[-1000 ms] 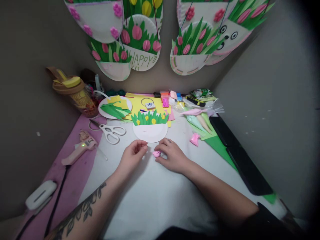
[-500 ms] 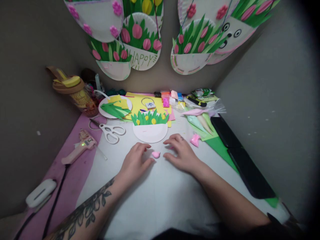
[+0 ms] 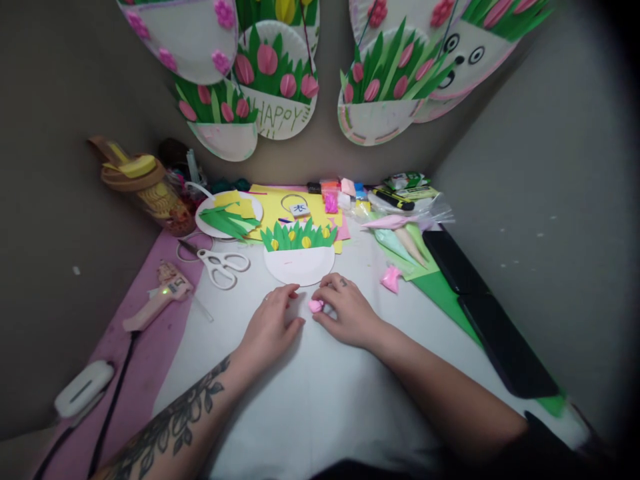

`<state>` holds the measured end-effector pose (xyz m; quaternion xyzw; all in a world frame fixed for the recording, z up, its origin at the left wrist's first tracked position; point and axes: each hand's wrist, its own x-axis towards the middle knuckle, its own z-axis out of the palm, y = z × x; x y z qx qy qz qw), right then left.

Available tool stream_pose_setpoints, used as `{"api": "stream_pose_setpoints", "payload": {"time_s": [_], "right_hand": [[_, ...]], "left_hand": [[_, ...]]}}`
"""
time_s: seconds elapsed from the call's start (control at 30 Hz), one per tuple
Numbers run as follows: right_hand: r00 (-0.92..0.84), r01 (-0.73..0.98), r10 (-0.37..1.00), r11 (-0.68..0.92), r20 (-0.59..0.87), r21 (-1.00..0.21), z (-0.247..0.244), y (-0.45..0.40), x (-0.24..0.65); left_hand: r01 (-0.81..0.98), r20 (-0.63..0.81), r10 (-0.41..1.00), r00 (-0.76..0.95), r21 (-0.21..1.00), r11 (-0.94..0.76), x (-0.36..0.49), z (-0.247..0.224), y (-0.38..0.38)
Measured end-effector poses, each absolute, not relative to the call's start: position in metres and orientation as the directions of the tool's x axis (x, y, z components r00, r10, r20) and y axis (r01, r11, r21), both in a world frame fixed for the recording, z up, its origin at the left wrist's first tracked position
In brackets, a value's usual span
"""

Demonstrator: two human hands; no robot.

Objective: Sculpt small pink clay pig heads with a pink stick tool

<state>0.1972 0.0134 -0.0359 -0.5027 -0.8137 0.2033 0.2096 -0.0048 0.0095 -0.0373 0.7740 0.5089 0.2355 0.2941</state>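
Observation:
A small lump of pink modelling clay (image 3: pixel 315 306) is between the thumb and fingers of my right hand (image 3: pixel 345 310), low over the white table cover. My left hand (image 3: pixel 273 317) rests just to the left, its thumb and fingers apart with nothing between them. Right behind both hands lies a white paper-plate basket (image 3: pixel 299 265), with green paper grass (image 3: pixel 300 235) and small yellow flowers along its top. To the right of my right hand sits a little bag of pink clay (image 3: pixel 391 279).
White-handled scissors (image 3: pixel 223 267) and a pink glue gun (image 3: pixel 163 297) lie on the left, near a lidded cup (image 3: pixel 150 190). Piping bags (image 3: pixel 400 233) and a black phone-like slab (image 3: pixel 505 347) are at the right. Finished plate baskets (image 3: pixel 383 120) hang on the wall.
My right hand has moved left and its fingers have closed on the pink clay. My left hand has barely moved. The view has shifted slightly.

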Motion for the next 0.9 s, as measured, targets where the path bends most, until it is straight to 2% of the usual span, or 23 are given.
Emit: {"api": "stream_pose_setpoints", "payload": {"time_s": [0.43,0.5,0.6,0.73,0.8,0.9], "right_hand": [[-0.399,0.738,0.904,0.415,0.153,-0.532,-0.031,0.015,0.201],[-0.353,0.701,0.908,0.416,0.224,-0.579,-0.029,0.015,0.209],[-0.195,0.611,0.889,0.440,0.414,-0.658,-0.025,0.013,0.228],[0.019,0.641,0.796,0.454,0.605,-0.619,-0.022,0.010,0.255],[0.001,0.675,0.789,0.453,0.614,-0.582,-0.022,0.009,0.263],[-0.192,0.705,0.836,0.482,0.514,-0.520,-0.028,0.005,0.262]], "left_hand": [[0.640,0.050,0.931,0.361,0.713,-0.286,-0.005,-0.037,0.009],[0.641,0.059,0.932,0.357,0.710,-0.290,-0.005,-0.037,0.009],[0.645,0.059,0.929,0.365,0.704,-0.298,-0.005,-0.037,0.009],[0.636,0.058,0.920,0.387,0.705,-0.313,-0.006,-0.036,0.009],[0.633,0.073,0.920,0.386,0.705,-0.321,-0.007,-0.036,0.009],[0.630,0.114,0.922,0.369,0.699,-0.338,-0.008,-0.036,0.010]]}}
